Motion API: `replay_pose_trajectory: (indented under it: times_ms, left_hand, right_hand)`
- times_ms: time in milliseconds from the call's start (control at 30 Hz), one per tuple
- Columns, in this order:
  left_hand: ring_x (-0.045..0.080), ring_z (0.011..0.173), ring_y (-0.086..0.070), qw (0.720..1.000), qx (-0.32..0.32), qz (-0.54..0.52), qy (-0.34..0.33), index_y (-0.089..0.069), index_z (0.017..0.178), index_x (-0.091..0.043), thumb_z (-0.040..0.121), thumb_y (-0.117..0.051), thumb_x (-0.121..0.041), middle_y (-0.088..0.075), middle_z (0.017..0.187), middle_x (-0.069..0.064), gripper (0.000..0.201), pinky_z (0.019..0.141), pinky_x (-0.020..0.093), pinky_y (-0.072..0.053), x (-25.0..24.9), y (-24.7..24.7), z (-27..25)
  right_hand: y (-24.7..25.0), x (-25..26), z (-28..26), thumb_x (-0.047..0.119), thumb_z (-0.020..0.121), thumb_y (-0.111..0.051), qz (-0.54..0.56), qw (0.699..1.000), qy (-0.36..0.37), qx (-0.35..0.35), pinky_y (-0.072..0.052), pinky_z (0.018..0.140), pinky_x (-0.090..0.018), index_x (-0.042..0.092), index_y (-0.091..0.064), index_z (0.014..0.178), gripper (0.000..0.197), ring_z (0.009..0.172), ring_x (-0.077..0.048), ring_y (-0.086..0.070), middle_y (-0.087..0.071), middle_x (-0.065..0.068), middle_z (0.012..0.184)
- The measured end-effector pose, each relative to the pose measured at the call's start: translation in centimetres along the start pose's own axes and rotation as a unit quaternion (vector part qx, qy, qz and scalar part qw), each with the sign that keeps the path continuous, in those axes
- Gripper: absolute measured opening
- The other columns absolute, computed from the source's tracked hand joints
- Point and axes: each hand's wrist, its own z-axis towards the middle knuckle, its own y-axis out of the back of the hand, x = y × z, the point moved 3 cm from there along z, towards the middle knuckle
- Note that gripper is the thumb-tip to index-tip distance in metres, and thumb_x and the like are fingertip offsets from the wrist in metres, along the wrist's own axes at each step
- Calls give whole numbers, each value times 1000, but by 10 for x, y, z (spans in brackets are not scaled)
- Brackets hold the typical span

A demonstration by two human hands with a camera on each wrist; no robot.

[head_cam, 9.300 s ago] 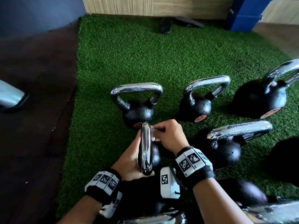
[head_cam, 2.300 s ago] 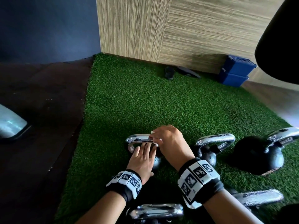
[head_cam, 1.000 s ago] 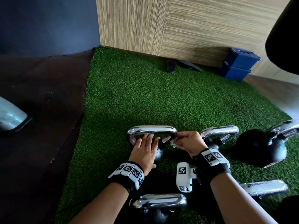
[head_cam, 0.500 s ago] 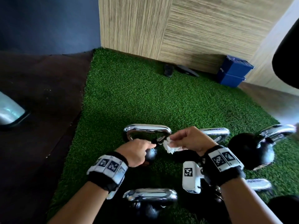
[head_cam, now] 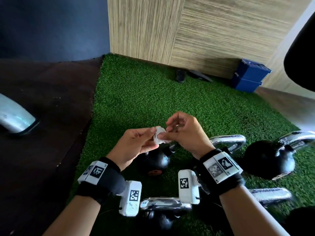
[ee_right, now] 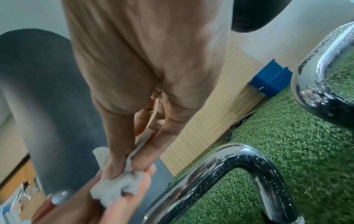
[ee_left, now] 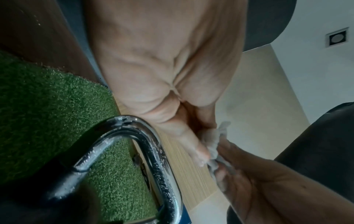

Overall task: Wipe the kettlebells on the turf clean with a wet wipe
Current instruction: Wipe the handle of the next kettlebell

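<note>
Both hands raised, left hand [head_cam: 134,147], right hand [head_cam: 185,135] pinching wipe [head_cam: 159,137]

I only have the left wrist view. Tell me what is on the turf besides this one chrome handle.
Observer: Several black kettlebells with chrome handles; the nearest small kettlebell stands just below the hands.
Operator: Report who holds the wet wipe.
Observer: Both do: left hand and right hand pinch the crumpled wet wipe between them, lifted off the kettlebells.
Operator: Name what sits by the far wall.
Observer: Two stacked blue boxes at the turf's far right corner.
</note>
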Motion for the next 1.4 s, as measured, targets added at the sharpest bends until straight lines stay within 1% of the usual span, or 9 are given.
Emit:
replay_pose_trajectory:
  times_ms: [200, 300, 400, 533, 700, 933, 1100, 1267, 1400]
  left_hand:
    - [17, 100, -75, 998, -35, -32, -35, -75, 111, -11, 81, -72, -19, -77, 110, 10, 31, 75, 21, -60, -5, 5, 10]
    - [10, 100, -74, 976, -97, 137, -136, -76, 113, -13, 88, -74, -17, -78, 107, 0, 26, 79, 19, -59, -14, 14, 12]
    - [-8, 92, -71, 875, -148, 371, -274, -78, 113, -17, 92, -75, -18, -76, 106, -11, 22, 78, 6, -51, -20, 10, 8]
    - [-12, 82, -68, 825, -137, 450, -313, -80, 110, -15, 90, -77, -22, -78, 102, -8, 21, 76, 6, -50, -14, -11, 12]
    - [12, 87, -72, 788, -105, 541, -273, -82, 101, -18, 91, -75, -26, -79, 101, -4, 15, 83, 30, -55, -11, -22, 22]
    - [8, 78, -70, 783, -131, 541, -277, -83, 89, -25, 88, -77, -25, -79, 92, -8, 6, 75, 27, -54, -17, -4, 11]
    - [14, 79, -67, 761, -97, 577, -280, -83, 94, -23, 93, -72, -24, -79, 91, -6, 11, 76, 35, -54, -9, -10, 8]
    - [-27, 74, -58, 798, -217, 484, -288, -81, 104, -18, 91, -75, -22, -78, 98, -10, 15, 69, -5, -41, -6, 25, -2]
    - [-2, 90, -72, 792, -202, 493, -297, -77, 116, -16, 93, -73, -22, -77, 106, -5, 24, 77, 7, -54, 3, 30, -7]
  right_hand:
    - [5, -21, 3, 71, 50, -82, -162, 983, 16, -79, -42, 49, -21, 39, -56, 96, 62, 58, -2, -48, -56, 11, 77]
    - [26, -51, -1, 46, 68, -85, -129, 987, -48, -80, -47, 57, -25, 38, -56, 108, 51, 68, -8, -57, -61, 7, 88]
    - [43, -95, 2, 8, 74, -79, -169, 968, -154, -103, -53, 64, -23, 24, -66, 96, 30, 73, -17, -64, -71, 0, 88]
    - [21, -139, 10, 0, 75, -82, -23, 957, -280, 68, -54, 81, -41, 11, -72, 100, 29, 85, -26, -61, -69, -14, 94]
    - [4, -153, 22, 13, 68, -90, -1, 969, -234, 75, -56, 64, -31, 22, -73, 102, 39, 74, -16, -67, -72, 1, 88]
    - [0, -167, 19, 32, 47, -97, -18, 977, -214, -5, -61, 68, -43, 17, -74, 101, 60, 69, -23, -70, -75, -10, 87]
    - [1, -169, 19, 31, 48, -97, -8, 977, -215, 0, -63, 70, -51, 21, -75, 93, 52, 81, -28, -76, -77, -8, 90]
    - [0, -171, 19, 25, 54, -97, 2, 974, -227, -7, -63, 70, -48, 19, -75, 91, 43, 87, -27, -76, -78, -9, 91]
    - [0, -173, 19, 21, 55, -97, 24, 974, -226, -4, -63, 74, -50, 19, -72, 102, 53, 90, -27, -75, -77, -11, 97]
